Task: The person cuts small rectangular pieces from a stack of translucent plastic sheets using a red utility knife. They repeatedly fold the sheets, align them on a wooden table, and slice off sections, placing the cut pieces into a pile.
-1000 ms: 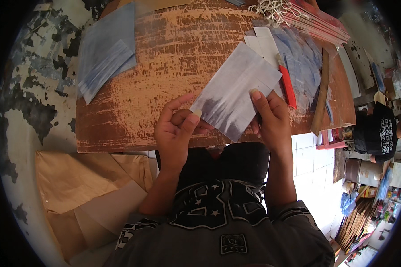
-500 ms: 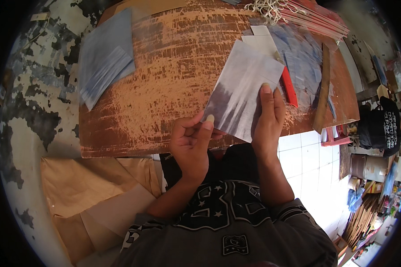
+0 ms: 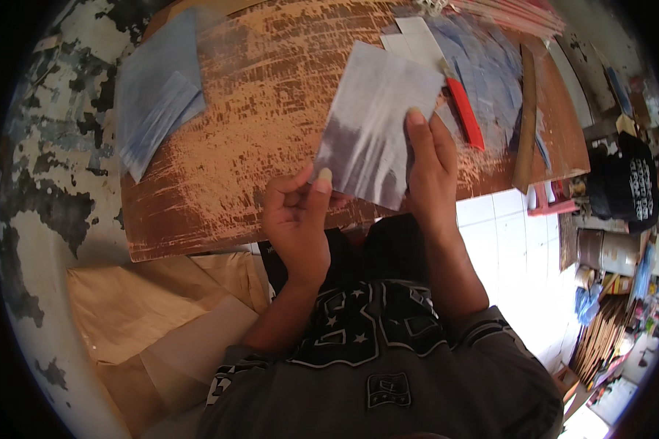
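Both my hands hold a glossy, clear plastic sheet or sleeve (image 3: 377, 121), tilted above the near part of the worn brown table (image 3: 249, 139). My left hand (image 3: 300, 223) pinches its lower left corner, thumb on top and fingers curled beneath. Along the right edge, my right hand (image 3: 432, 168) grips it, thumb on the face and fingers behind. Whether it is one layer or several I cannot tell. Just right of the sheet lies a red-handled cutter knife (image 3: 465, 113). Pale card pieces (image 3: 415, 44) rest behind it.
Bluish plastic sheets (image 3: 165, 88) lie at the table's left, and a heap of plastic pieces (image 3: 483, 73) at the right beside a wooden strip (image 3: 525, 121). Red sticks with white string (image 3: 505, 14) sit at the far right. Brown paper (image 3: 154, 300) is at lower left.
The view has shifted slightly, so the table's things appear moved a little up and left. My hands keep the same grip on the plastic sheet.
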A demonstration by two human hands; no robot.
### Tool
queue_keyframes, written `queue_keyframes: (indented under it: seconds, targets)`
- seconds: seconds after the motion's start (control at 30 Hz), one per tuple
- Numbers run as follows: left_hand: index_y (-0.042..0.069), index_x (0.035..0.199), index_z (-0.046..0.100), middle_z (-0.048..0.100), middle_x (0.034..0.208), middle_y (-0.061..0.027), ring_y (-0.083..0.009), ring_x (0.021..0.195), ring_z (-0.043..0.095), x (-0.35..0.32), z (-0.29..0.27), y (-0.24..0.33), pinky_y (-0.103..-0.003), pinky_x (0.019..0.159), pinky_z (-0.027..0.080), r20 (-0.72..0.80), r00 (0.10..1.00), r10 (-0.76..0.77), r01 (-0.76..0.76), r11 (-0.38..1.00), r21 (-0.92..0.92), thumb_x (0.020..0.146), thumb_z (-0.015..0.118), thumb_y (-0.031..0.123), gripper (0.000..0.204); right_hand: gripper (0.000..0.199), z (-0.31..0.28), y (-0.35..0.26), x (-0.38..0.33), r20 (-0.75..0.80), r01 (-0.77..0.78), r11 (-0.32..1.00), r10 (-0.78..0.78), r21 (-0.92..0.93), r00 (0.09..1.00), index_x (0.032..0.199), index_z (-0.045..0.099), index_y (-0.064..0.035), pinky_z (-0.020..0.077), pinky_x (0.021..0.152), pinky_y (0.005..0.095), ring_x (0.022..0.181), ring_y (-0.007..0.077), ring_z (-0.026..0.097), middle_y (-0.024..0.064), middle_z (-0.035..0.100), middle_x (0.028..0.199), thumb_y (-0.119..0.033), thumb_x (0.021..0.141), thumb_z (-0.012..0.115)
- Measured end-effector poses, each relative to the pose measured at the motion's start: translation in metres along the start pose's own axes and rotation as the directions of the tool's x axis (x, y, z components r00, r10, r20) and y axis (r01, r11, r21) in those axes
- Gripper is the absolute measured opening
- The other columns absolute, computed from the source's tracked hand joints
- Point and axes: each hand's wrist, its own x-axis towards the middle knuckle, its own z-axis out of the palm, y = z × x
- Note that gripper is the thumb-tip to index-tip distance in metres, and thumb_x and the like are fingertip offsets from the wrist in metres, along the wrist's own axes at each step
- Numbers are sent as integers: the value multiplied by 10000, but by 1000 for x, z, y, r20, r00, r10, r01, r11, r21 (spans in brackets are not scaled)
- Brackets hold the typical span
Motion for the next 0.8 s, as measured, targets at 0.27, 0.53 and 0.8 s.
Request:
queue_keyframes:
  seconds: [0.27, 0.53, 0.8]
  targets:
    - [-29, 1151, 557, 690, 959, -146, -197, 772, 715, -2, -5, -3, -311, 733, 623, 23, 999, 37, -36, 999, -17, 983, 625, 15, 186, 341, -5, 7, 9, 122, -134, 990, 127, 49, 984, 1226, 607, 33, 509, 812, 233, 926, 81, 639, 56, 686, 1050, -258, 1081, 506]
    - [-51, 1143, 565, 691, 969, -151, -188, 772, 715, -2, -7, -1, -311, 708, 635, 69, 987, 143, -146, 988, 47, 993, 606, 15, 169, 340, -3, 10, 12, 181, -339, 902, 299, 266, 937, 1113, 633, 24, 330, 393, 227, 434, 45, 446, -17, 582, 700, -288, 1067, 507]
    - [-47, 1082, 562, 686, 911, -174, -228, 734, 732, 0, -15, -4, -357, 701, 656, 123, 957, 261, -272, 959, 79, 987, 597, -6, 109, 321, 4, -5, 9, 257, -467, 808, 396, 357, 882, 1158, 621, 37, 524, 702, 270, 783, 111, 657, 79, 693, 948, -244, 1056, 501]
